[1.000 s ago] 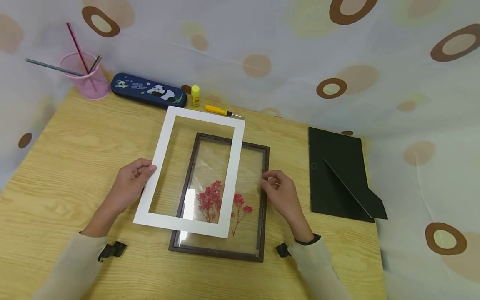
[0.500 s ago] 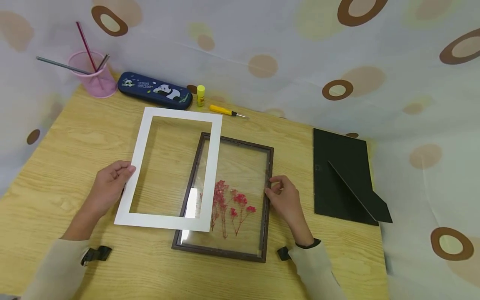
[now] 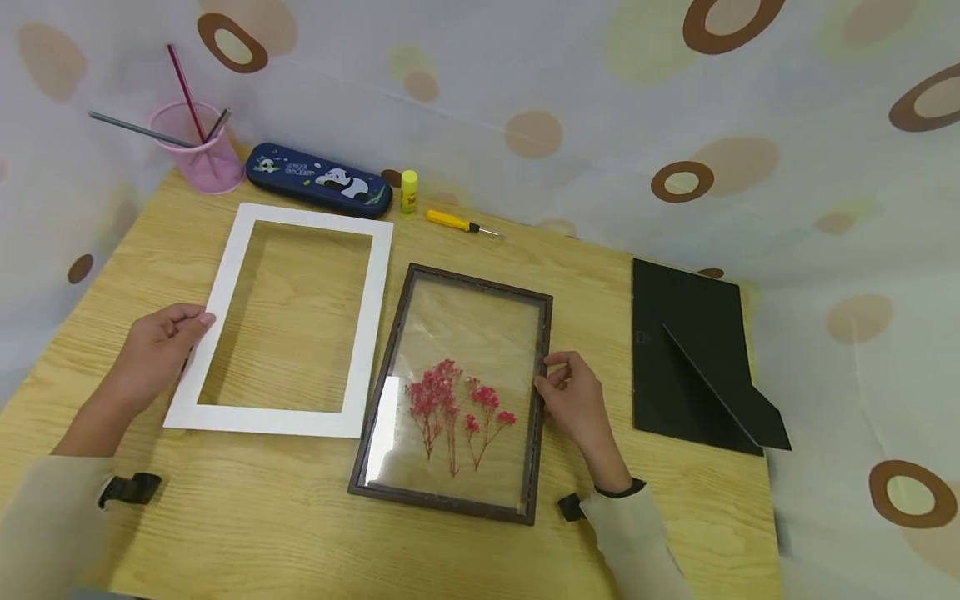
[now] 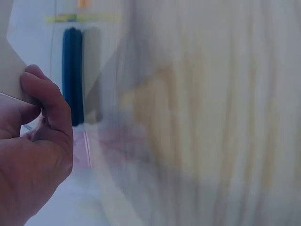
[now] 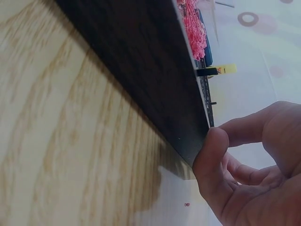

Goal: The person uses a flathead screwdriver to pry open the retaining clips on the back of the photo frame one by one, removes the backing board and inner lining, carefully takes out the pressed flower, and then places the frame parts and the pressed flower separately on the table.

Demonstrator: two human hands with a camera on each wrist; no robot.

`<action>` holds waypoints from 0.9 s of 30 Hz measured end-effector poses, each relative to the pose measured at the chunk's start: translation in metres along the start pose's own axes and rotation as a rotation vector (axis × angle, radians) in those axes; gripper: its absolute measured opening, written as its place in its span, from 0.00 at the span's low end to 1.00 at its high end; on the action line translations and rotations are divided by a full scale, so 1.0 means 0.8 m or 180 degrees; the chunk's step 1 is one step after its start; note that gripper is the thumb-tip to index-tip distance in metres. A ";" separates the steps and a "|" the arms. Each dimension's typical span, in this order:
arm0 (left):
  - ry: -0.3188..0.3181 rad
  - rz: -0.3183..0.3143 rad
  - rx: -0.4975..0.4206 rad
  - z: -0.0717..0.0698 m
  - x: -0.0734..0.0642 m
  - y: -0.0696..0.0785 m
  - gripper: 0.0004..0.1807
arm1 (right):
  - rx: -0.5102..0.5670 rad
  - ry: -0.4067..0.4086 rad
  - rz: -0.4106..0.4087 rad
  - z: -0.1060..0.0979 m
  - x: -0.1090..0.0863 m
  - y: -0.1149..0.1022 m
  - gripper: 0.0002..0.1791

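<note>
My left hand (image 3: 156,354) pinches the left border of a white picture mat (image 3: 365,333) between thumb and fingers. The mat is held over the left of the table, its lower right corner close beside a dark brown picture frame (image 3: 450,502). Inside that frame, pressed pink flowers (image 3: 437,396) show on the glass. At the frame's right rail is my right hand (image 3: 576,400); the right wrist view shows its thumb and index finger pinching the rail's edge (image 5: 164,89). In the left wrist view the left hand (image 4: 40,150) holds a piece of the mat (image 4: 11,70).
A black backing board (image 3: 675,367) with its stand leg raised lies at the right. Along the back are a pink pen cup (image 3: 210,171), a navy panda pencil case (image 3: 315,179), a yellow glue stick (image 3: 408,193) and a yellow-handled screwdriver (image 3: 450,220). Patterned cloth hangs behind.
My left hand has carried the white mat leftward, off from over the picture frame, uncovering the pink flowers. The right hand has stayed at the frame's right rail.
</note>
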State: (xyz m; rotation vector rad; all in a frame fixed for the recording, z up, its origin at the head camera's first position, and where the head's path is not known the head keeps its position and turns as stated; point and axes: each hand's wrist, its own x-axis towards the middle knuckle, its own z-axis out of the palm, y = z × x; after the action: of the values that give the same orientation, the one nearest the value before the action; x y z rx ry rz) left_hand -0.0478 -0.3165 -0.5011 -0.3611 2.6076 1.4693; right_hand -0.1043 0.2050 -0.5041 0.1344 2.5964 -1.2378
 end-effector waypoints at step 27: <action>0.0378 0.0035 0.1146 -0.109 0.050 -0.089 0.32 | 0.0029 -0.0014 -0.0073 -0.001 -0.003 -0.002 0.17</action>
State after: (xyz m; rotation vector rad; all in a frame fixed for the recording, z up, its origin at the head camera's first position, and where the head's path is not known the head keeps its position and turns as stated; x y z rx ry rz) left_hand -0.0670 -0.4325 -0.5237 -0.4008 2.8954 0.9758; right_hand -0.1027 0.2049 -0.5015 0.1041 2.5960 -1.2564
